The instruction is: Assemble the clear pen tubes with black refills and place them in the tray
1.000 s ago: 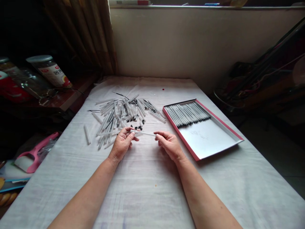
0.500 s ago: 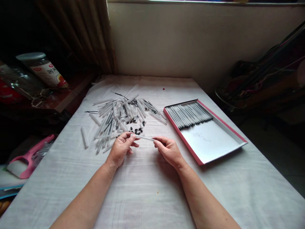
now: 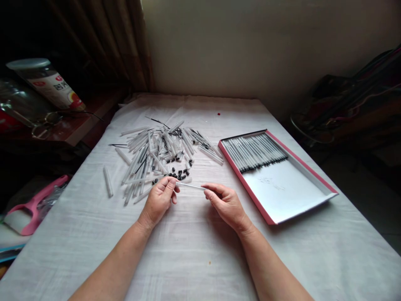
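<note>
- Left hand and right hand have drawn slightly apart since the earlier frame
- Slim pale tube: suspended between the hands, above the tablecloth; left end pinched by the left thumb and forefinger, right end by the right fingertips; both hands closed at the tips
- Black caps: scattered just beyond the left hand
- Tube pile: loose, behind the caps
- Pink-rimmed tray: right side, holding a row of black-ended tubes
</note>
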`<action>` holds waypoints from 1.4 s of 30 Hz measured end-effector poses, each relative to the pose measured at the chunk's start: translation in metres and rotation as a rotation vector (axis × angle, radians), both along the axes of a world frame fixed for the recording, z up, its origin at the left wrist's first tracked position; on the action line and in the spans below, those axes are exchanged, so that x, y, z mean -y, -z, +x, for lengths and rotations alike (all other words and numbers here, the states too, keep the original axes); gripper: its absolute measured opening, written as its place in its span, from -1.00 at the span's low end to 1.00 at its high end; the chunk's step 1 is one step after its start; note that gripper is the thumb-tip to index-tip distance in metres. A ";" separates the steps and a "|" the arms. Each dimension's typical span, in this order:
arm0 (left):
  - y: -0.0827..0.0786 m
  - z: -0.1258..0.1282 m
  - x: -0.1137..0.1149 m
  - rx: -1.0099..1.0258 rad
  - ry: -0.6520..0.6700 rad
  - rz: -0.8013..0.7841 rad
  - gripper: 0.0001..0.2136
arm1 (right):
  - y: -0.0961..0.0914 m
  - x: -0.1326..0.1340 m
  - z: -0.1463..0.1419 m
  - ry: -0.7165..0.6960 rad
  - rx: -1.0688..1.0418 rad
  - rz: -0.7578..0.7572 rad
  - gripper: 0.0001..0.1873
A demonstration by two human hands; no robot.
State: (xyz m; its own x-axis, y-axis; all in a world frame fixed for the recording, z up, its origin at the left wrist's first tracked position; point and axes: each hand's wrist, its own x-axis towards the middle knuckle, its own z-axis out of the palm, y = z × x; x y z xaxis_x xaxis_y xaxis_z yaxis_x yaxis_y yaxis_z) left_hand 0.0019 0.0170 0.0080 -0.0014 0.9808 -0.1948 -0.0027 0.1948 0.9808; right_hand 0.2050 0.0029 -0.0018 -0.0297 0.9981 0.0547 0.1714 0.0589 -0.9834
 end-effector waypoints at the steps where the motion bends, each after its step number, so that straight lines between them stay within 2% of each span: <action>1: 0.001 0.001 0.000 -0.016 -0.007 0.014 -0.60 | 0.001 0.000 0.000 -0.001 0.007 0.005 -0.78; 17: 0.005 0.004 -0.002 -0.049 -0.070 0.012 -0.64 | 0.005 0.001 -0.005 -0.017 0.079 0.114 -0.80; 23: 0.002 0.005 -0.003 0.022 -0.068 -0.022 -0.58 | 0.006 -0.001 -0.005 -0.012 0.106 0.128 -0.79; 26: 0.001 0.005 -0.004 0.051 -0.055 -0.028 -0.52 | 0.000 0.000 -0.007 0.014 0.197 0.174 -0.80; 30: 0.000 0.004 -0.004 0.072 -0.054 0.006 -0.44 | -0.018 0.001 -0.002 0.089 0.404 0.270 -0.82; 33: -0.001 0.003 -0.004 0.094 -0.067 0.010 -0.42 | -0.034 -0.009 0.023 0.210 0.455 0.344 -0.78; 36: -0.004 0.004 -0.004 0.064 -0.057 0.007 -0.44 | -0.046 -0.036 0.071 0.470 0.504 0.331 -0.72; 37: -0.005 0.005 -0.004 0.053 -0.056 0.008 -0.46 | -0.048 -0.048 0.088 0.581 0.544 0.281 -0.70; 39: -0.005 0.006 -0.004 0.039 -0.057 0.015 -0.49 | -0.048 -0.072 0.120 0.710 0.689 0.124 -0.69; 42: -0.004 0.008 -0.004 0.028 -0.054 0.026 -0.53 | -0.040 -0.099 0.145 0.715 0.838 -0.030 -0.71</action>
State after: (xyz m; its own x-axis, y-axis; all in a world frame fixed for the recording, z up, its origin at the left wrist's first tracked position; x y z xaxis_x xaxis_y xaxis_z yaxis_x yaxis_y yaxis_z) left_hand 0.0096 0.0206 0.0123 -0.0496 0.9842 -0.1697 -0.0401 0.1678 0.9850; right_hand 0.3505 0.1019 0.0387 0.5391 0.8003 0.2624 0.7698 -0.3418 -0.5390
